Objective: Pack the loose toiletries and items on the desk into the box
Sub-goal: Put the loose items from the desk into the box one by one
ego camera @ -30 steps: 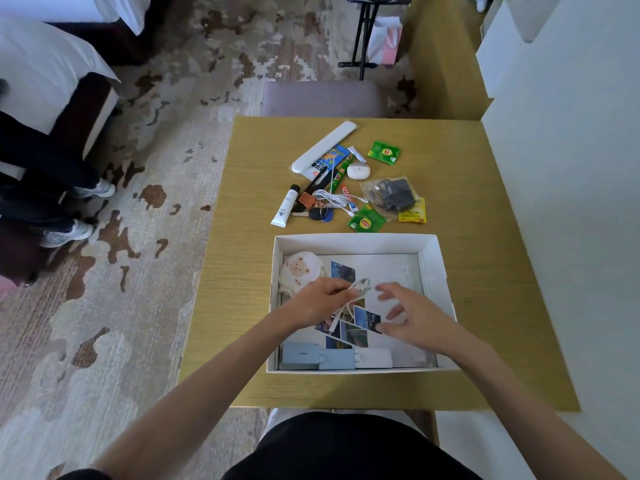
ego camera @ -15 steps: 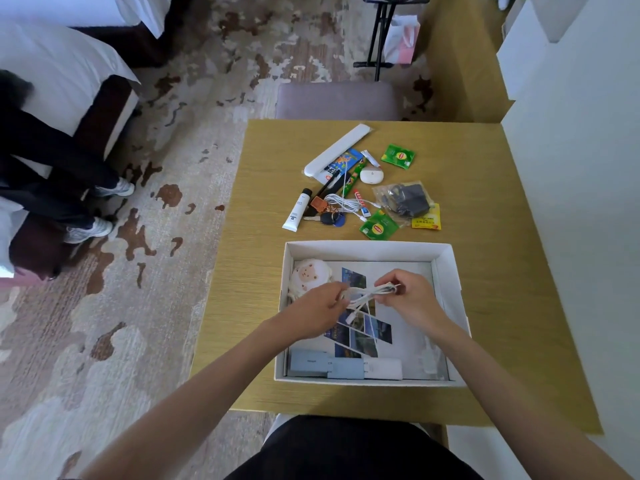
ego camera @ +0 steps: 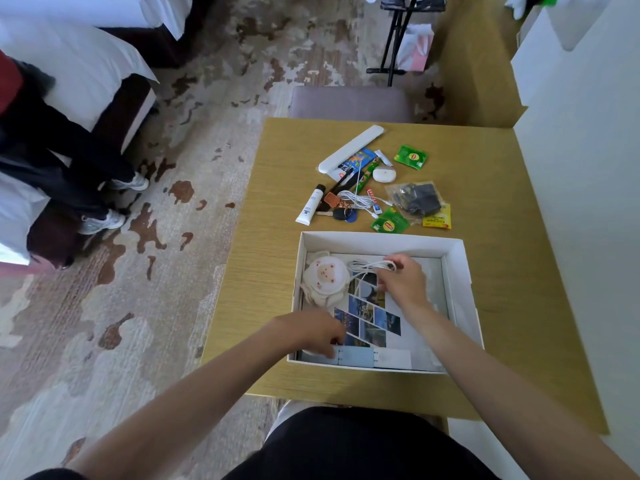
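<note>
A white open box (ego camera: 457, 268) sits on the wooden desk (ego camera: 284, 244) in front of me. Inside lie a round pig-faced plush pouch (ego camera: 325, 277), a photo-print card (ego camera: 372, 318) and pale blue and white flat packs (ego camera: 360, 356) along the near wall. My right hand (ego camera: 401, 282) pinches a coiled white cable (ego camera: 367, 266) over the box's far part. My left hand (ego camera: 311, 334) reaches into the near left corner, fingertips curled down onto the blue pack. Beyond the box lie a white tube (ego camera: 309, 209), keys (ego camera: 341, 213), another white cable (ego camera: 358, 200), green tea sachets (ego camera: 389, 223) and a bagged black charger (ego camera: 417, 199).
A long white case (ego camera: 349, 148), a white earbud case (ego camera: 383, 174), a yellow sachet (ego camera: 437, 218) and colourful packets lie at the desk's far side. A grey chair back (ego camera: 349, 105) stands behind the desk. A person's legs and sneakers (ego camera: 104, 220) are at the left by a bed.
My right hand has carried the white cable toward the box's far side. My left hand let go of it and moved down to the near left corner of the box.
</note>
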